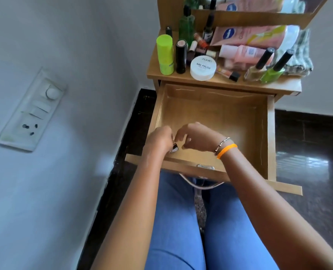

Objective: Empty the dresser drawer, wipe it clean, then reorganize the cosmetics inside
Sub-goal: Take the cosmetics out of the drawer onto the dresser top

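The wooden drawer is pulled out over my lap, and its floor looks bare. Both hands are inside its front left corner. My left hand is closed around a small dark and silver item that sticks out below the fingers. My right hand, with bracelets at the wrist, hovers just right of it, fingers curled and apart, nothing seen in it. On the dresser top stand many cosmetics: a lime tube, a black lipstick, a white nail polish remover jar, pink tubes and nail polish bottles.
A folded checked cloth lies at the right end of the dresser top. A mirror shelf rises behind the cosmetics. A wall with a switch plate is close on the left. Dark floor surrounds the dresser.
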